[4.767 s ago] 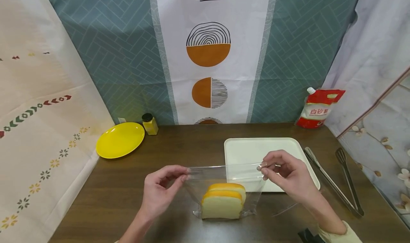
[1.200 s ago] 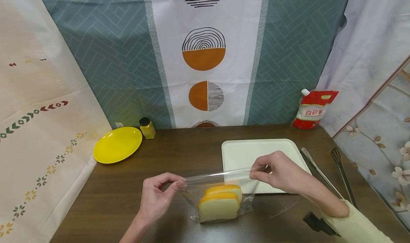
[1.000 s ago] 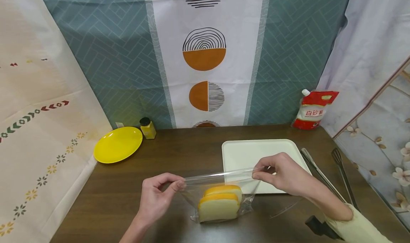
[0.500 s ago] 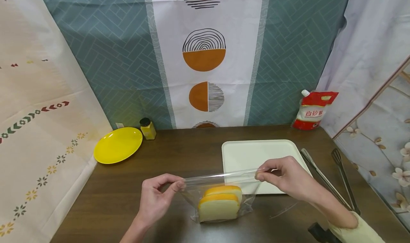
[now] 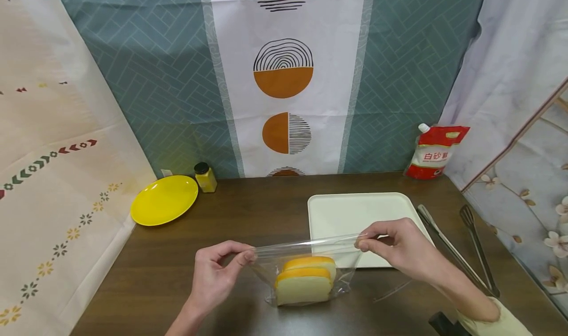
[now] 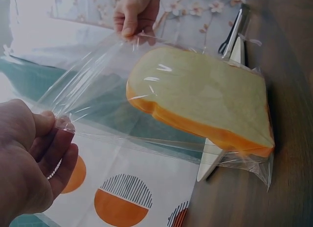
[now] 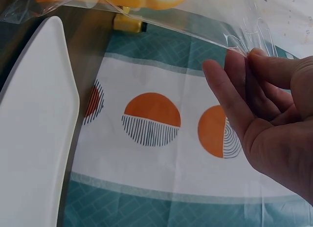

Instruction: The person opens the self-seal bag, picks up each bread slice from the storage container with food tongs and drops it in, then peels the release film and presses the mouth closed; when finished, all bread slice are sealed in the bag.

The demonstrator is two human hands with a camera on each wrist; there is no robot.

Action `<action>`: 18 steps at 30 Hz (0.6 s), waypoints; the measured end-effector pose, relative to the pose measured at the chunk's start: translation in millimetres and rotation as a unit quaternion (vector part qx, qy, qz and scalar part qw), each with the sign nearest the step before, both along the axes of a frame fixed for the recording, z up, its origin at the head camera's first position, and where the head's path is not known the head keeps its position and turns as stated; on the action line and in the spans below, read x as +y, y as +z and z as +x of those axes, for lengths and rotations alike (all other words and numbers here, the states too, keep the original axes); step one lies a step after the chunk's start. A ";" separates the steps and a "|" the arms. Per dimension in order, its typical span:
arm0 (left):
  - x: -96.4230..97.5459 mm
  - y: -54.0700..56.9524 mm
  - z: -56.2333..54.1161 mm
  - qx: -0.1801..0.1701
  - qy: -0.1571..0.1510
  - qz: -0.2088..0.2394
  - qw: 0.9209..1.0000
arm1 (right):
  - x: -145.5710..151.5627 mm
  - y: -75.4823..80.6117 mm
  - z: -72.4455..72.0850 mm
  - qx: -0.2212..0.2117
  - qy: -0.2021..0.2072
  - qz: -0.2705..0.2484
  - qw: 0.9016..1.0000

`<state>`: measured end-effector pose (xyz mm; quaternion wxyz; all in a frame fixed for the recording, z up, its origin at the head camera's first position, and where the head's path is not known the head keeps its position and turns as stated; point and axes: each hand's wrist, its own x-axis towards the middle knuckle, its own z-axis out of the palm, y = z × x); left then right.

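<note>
A clear plastic bag (image 5: 284, 251) stands on the table near its front, with two bread slices (image 5: 303, 287) upright inside, one behind the other. My left hand (image 5: 216, 271) pinches the bag's left top corner between thumb and index finger. At the opposite top corner, my right hand (image 5: 401, 247) pinches the film the same way. The top edge is stretched taut between both hands, slightly higher on the right. In the left wrist view the bread (image 6: 205, 95) sits low in the bag, apart from the fingers. Whether the bag's mouth is sealed, I cannot tell.
Behind the right hand lies a white tray (image 5: 355, 213). Metal tongs (image 5: 452, 247) lie to its right. A yellow plate (image 5: 164, 200) and a yellow jar with black lid (image 5: 205, 177) stand back left; a red-and-white pouch (image 5: 435, 151) stands back right. A thin clear strip (image 5: 392, 291) lies on the table.
My right hand has slid slightly right and down along the bag's top edge over the last second. My left hand keeps its pinch nearly in place; the bread stays put.
</note>
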<state>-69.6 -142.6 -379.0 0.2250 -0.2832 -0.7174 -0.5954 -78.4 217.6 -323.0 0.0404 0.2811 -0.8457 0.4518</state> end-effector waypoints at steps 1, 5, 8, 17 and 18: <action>0.0 -0.2 0.3 0.001 0.001 0.001 1.000 | 0.1 0.0 0.4 0.002 0.000 -0.001 1.000; -1.1 -0.4 2.0 0.007 0.001 0.002 1.000 | 0.2 0.3 2.6 0.002 0.003 -0.003 1.000; -2.4 1.6 4.4 0.004 0.002 -0.002 1.000 | -0.4 0.3 4.1 0.003 0.008 -0.003 1.000; -3.8 15.2 15.6 -0.016 0.018 0.006 1.000 | -5.8 -1.5 3.2 0.067 0.032 -0.040 0.996; -3.6 17.1 16.6 -0.008 0.020 0.009 1.000 | -6.6 -1.3 2.9 0.077 0.036 -0.047 0.995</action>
